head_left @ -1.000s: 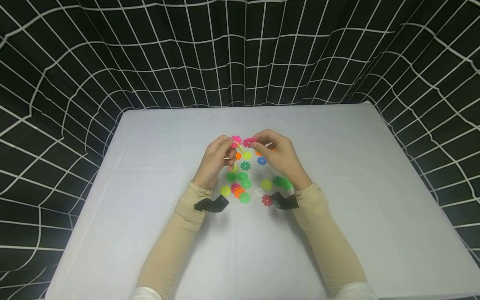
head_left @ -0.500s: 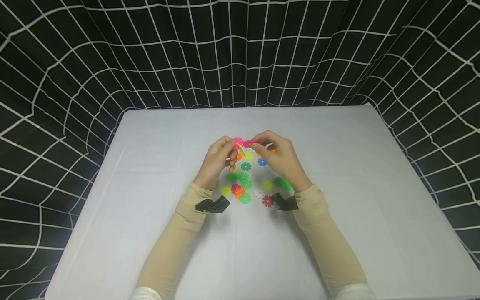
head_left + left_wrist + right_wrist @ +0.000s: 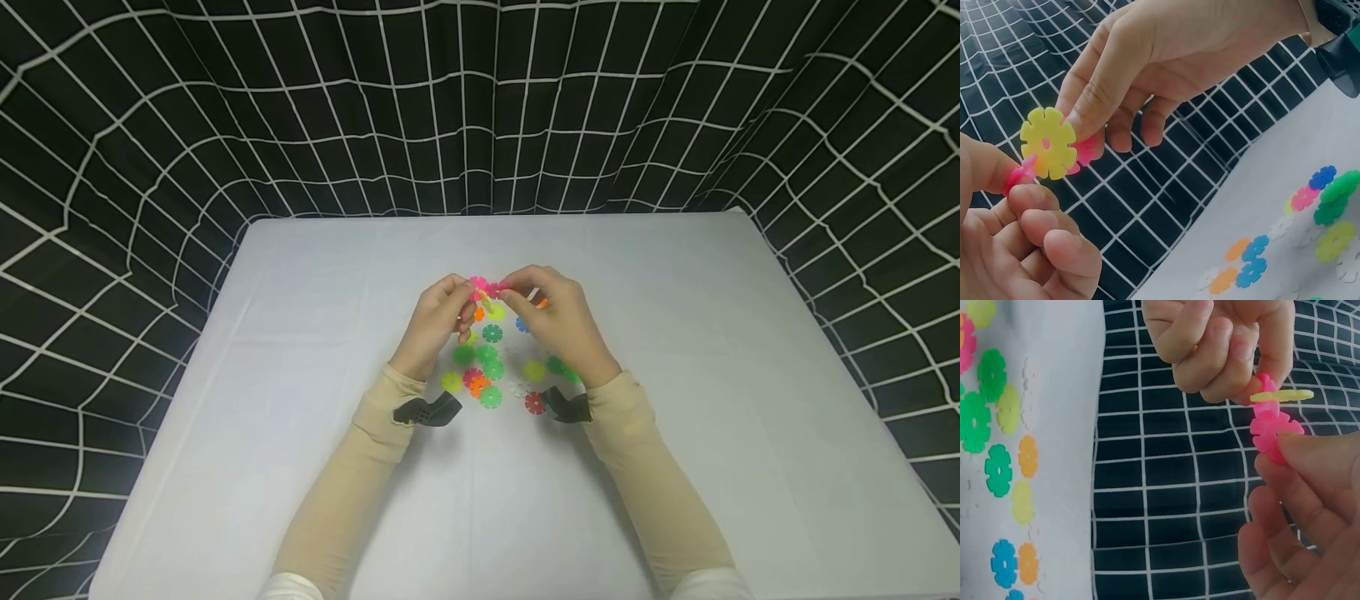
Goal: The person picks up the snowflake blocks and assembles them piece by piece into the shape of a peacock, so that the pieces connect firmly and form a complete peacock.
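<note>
While a black, white-gridded curtain (image 3: pixel 360 108) hangs behind and beside a white table (image 3: pixel 225 400), a person's left hand (image 3: pixel 433 323) pinches a pink disc (image 3: pixel 477 282) crossed by a yellow disc (image 3: pixel 1057 139); the right hand (image 3: pixel 561 321) pinches another pink disc (image 3: pixel 1269 432) meeting these, raised above scattered multicoloured flower-shaped discs (image 3: pixel 492 333).

A white table (image 3: pixel 675 333) carries scattered colourful discs (image 3: pixel 492 333).

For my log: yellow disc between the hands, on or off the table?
Off: wrist views show the yellow disc raised, gridded cloth behind.
</note>
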The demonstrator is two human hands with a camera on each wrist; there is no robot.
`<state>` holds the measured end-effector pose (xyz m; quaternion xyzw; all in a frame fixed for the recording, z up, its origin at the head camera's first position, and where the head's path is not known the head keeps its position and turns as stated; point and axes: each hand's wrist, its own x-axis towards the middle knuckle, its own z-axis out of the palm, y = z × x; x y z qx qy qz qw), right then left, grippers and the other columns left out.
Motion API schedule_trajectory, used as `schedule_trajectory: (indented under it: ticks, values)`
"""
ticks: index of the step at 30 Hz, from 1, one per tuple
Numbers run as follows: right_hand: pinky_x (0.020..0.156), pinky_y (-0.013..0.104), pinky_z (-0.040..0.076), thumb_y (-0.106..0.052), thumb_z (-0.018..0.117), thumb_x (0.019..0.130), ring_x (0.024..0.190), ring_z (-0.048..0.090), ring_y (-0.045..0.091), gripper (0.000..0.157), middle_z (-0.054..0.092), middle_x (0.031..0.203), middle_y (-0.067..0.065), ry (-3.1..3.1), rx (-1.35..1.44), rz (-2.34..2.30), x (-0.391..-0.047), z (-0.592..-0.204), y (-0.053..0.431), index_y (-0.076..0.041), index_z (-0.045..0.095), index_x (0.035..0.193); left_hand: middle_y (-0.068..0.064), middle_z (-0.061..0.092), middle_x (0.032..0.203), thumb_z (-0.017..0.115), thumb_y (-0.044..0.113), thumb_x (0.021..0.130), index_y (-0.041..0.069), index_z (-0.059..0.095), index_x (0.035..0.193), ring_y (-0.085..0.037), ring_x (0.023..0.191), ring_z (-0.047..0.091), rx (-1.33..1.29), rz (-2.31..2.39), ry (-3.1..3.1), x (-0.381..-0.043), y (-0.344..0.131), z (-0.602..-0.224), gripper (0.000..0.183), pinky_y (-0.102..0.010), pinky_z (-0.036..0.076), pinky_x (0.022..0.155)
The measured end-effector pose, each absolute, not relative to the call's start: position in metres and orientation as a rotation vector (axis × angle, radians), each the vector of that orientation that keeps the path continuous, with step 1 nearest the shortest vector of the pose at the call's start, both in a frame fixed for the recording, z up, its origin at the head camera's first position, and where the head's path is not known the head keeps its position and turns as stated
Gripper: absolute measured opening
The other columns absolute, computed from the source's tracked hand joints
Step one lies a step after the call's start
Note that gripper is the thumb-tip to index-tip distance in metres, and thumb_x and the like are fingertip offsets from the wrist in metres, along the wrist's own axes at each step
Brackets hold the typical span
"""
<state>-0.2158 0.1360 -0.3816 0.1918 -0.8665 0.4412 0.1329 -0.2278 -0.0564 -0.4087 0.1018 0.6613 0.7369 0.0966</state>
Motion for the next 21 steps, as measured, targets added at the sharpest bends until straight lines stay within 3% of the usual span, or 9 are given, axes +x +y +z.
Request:
schedule_trajectory:
  ticks: [14,21]
  values:
    - [0.07,0.035,0.052,-0.005,0.075,0.089,0.078,0.061,0.023,0.008,0.073,0.092,0.011,-2.508,0.524,1.186,-0.213,-0.391,0.122,-0.001,0.072,0.095,0.002,0.041,0.068,0.044,0.021,0.105,0.011,0.044,0.085,-0.01,0.058,0.039,0.208,2.164,1.918,-0.225,-0.049,-0.417,0.023,-0.019,0.043,0.051]
    - [0.078,0.034,0.056,-0.017,0.073,0.094,0.088,0.065,0.021,0.023,0.075,0.103,0.006,-2.771,0.488,1.314,-0.216,-0.403,0.125,-0.008,0.071,0.114,0.001,0.039,0.069,0.045,0.026,0.107,0.012,0.044,0.087,-0.013,0.06,0.039,0.12,2.195,1.816,-0.222,-0.057,-0.441,0.025,-0.022,0.042,0.051]
